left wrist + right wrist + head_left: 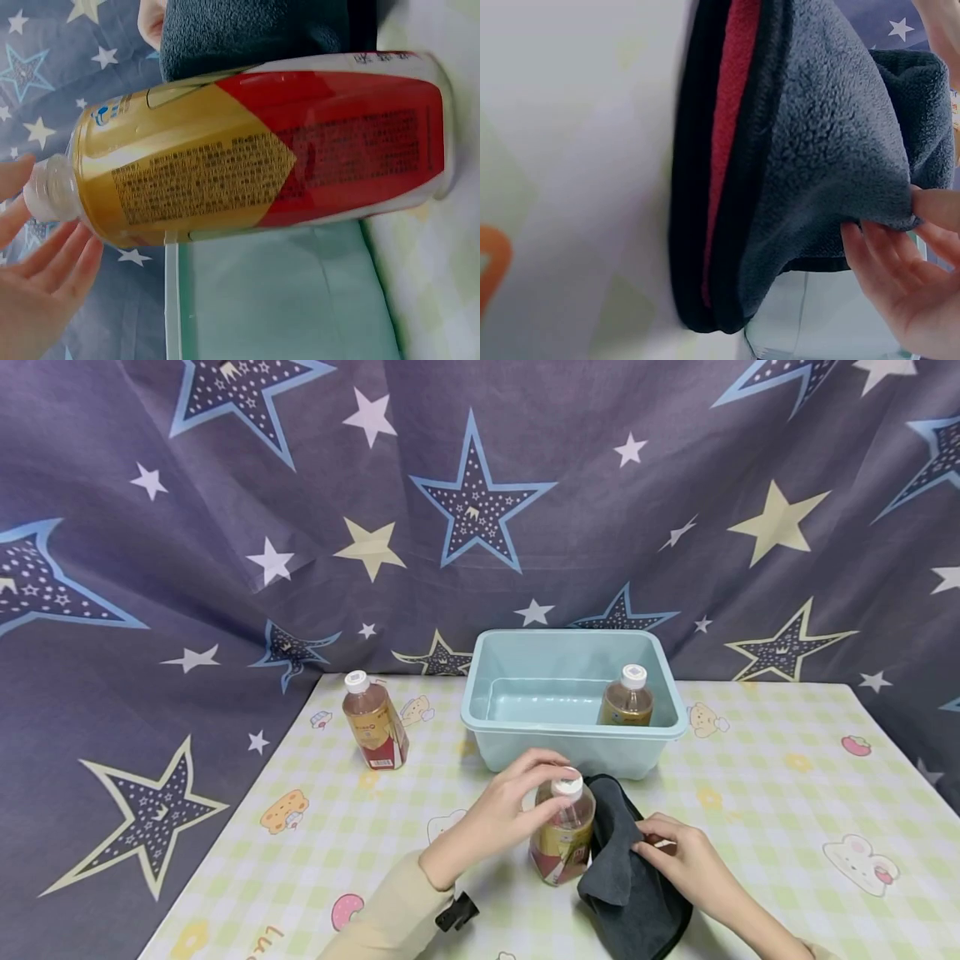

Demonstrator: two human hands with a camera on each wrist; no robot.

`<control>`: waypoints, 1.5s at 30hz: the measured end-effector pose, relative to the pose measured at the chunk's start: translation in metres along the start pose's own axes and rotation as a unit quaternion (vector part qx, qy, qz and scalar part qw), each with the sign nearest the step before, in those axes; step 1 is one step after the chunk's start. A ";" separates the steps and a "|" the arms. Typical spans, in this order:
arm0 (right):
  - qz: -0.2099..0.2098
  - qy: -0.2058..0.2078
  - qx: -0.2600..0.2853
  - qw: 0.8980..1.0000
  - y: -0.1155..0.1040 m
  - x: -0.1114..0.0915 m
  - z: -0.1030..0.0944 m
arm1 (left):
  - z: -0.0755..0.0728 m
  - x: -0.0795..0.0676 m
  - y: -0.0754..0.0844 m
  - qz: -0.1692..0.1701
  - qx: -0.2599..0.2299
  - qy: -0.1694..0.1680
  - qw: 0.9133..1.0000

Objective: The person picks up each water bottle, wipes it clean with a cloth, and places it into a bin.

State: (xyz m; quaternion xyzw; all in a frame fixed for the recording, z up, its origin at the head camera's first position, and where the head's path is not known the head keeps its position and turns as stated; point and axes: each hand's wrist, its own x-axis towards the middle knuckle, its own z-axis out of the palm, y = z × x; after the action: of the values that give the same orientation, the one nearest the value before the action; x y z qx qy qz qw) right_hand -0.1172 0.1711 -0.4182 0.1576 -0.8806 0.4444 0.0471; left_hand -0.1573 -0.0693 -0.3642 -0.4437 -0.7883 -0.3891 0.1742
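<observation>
My left hand (504, 810) grips a bottle (564, 845) by its white cap, thumb and fingers around it. Upright on the table, the bottle has a gold and red label, whose printed text fills the left wrist view. Against the bottle's right side lies a dark grey cloth (637, 893), partly bunched. Its edge is pinched between the thumb and fingers of my right hand (684, 858). The right wrist view gives the fleecy cloth (832, 127) black trim and a strip of red lining.
Behind the hands stands a light blue plastic bin (555, 739) with a similar bottle (628, 700) upright in its right part. Another such bottle (375, 722) stands at the table's back left. A checked cloth (780, 793) covers the table; a starry curtain (600, 527) hangs behind.
</observation>
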 end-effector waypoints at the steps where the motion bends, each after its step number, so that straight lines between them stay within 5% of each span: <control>1: -0.004 0.001 0.001 1.000 0.000 0.000 0.000 | 0.001 0.000 0.000 0.003 0.002 0.015 1.000; 6: -0.014 0.005 0.003 1.000 0.000 0.000 -0.001 | 0.008 0.002 0.004 0.013 0.006 0.081 0.997; 11: -0.004 0.001 0.000 1.000 0.000 -0.001 -0.001 | 0.011 0.004 0.007 0.013 0.001 0.105 0.994; 28: 0.012 0.006 -0.008 1.000 -0.007 -0.001 -0.005 | 0.002 0.001 0.005 0.003 -0.010 0.034 0.999; 39: -0.126 0.057 0.017 0.990 -0.024 0.004 -0.014 | 0.001 0.001 0.005 0.016 -0.012 0.040 0.999; 45: -0.158 0.064 0.009 0.985 -0.035 0.011 -0.020 | 0.000 0.001 0.006 0.012 -0.004 0.040 0.999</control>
State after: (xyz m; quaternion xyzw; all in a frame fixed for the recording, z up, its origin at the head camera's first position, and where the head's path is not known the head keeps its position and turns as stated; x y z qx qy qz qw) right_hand -0.1176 0.1648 -0.3770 0.2663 -0.8359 0.4483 0.1715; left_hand -0.1531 -0.0671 -0.3612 -0.4377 -0.7738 -0.4075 0.2089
